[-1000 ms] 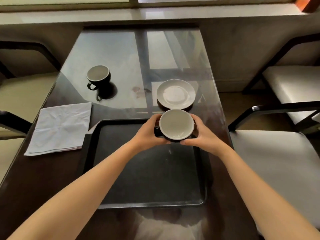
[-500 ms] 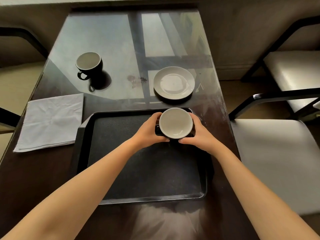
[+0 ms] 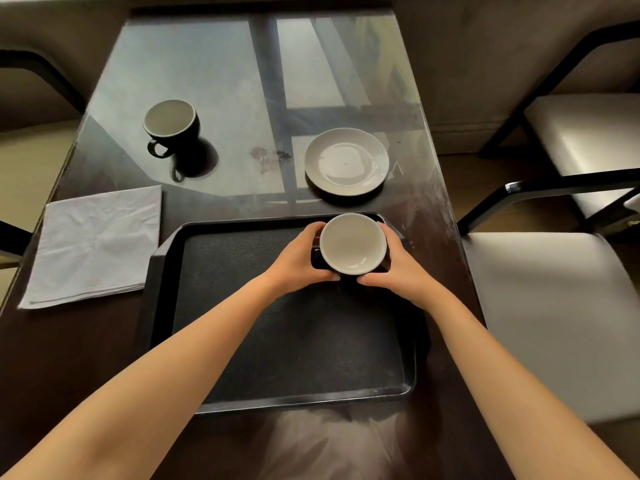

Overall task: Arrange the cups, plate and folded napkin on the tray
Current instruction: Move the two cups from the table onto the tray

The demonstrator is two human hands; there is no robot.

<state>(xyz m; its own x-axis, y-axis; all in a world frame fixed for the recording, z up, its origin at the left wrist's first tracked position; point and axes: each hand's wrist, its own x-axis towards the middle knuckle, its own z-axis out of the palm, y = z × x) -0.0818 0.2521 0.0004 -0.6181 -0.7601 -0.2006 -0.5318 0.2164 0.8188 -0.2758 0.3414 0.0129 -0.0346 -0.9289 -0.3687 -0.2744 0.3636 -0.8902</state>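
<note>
Both hands — left hand (image 3: 300, 256), right hand (image 3: 401, 268) — grasp the dark, white-lined ceramic cup (image 3: 352, 244). It has moved inward over the black plastic tray's (image 3: 166, 271) far right corner — placement appears imminent.

Table (image 3: 214, 81): glossy glass top, reflective. Tray (image 3: 166, 306): matt black, grainy textured floor, smoother rim. Cups (image 3: 352, 243) and plate (image 3: 346, 161): glazed ceramic look. Napkin (image 3: 93, 244): creased white cloth, matt.
</note>
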